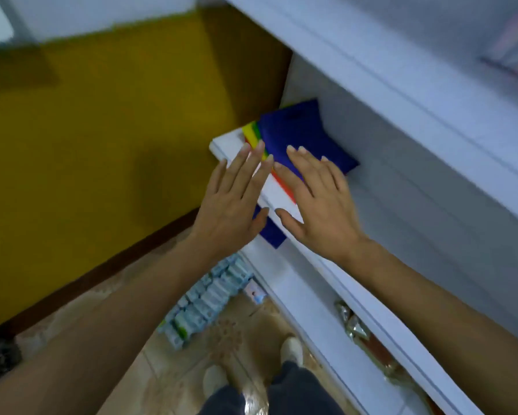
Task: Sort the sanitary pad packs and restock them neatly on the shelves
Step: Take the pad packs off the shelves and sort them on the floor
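Note:
A dark blue pad pack (299,133) with a rainbow-striped edge lies at the left end of a white shelf (401,211). My left hand (236,202) has straight fingers at the shelf's front edge, its fingertips reaching the striped edge. My right hand (317,199) lies flat with straight fingers over the near part of the pack. Another blue pack (271,235) shows below the shelf lip, between my two thumbs. Neither hand curls around anything.
A yellow wall (102,130) closes off the shelf's left end. An upper white shelf (371,55) overhangs. On the floor sit shrink-wrapped packs of small boxes (204,304). A lower shelf holds shiny packets (356,327). My feet (290,348) stand on the tiled floor.

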`<state>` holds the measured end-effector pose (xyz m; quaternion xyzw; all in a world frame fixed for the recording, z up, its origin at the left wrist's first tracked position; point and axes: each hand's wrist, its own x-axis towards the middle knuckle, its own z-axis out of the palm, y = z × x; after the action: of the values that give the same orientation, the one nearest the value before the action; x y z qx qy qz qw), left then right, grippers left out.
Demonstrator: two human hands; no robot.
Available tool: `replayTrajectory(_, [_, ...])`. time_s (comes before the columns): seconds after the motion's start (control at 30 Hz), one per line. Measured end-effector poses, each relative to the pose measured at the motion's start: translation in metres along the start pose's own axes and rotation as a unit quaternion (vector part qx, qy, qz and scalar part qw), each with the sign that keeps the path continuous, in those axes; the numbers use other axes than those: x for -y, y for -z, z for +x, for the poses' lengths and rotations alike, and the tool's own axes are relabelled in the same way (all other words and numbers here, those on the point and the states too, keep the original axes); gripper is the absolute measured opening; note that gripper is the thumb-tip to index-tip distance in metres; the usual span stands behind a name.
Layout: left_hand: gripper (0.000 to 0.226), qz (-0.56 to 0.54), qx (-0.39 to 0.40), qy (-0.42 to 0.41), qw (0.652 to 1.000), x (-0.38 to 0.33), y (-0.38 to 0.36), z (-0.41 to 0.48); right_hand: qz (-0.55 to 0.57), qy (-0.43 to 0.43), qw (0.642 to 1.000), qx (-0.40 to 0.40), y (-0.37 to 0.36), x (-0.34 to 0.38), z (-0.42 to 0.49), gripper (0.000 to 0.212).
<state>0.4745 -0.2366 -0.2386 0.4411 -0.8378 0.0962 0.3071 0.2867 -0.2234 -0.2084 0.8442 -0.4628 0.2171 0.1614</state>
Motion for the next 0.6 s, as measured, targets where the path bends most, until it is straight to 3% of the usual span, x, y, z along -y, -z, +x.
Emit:
replayTrajectory(0.27, [0.073, -0.109, -0.08, -0.137, 0.981, -0.101, 0.032, 0.157, -0.1, -0.147, 0.976, -0.123, 0.139, -0.086, -0.008, 0.06])
replayTrajectory(0.6, [0.07, -0.263, 0.038, -0.234, 0.935, -0.281, -0.012, 0.257, -0.185, -0.342, 0.915, -0.108, 0.248, -0.206, -0.114, 0.049])
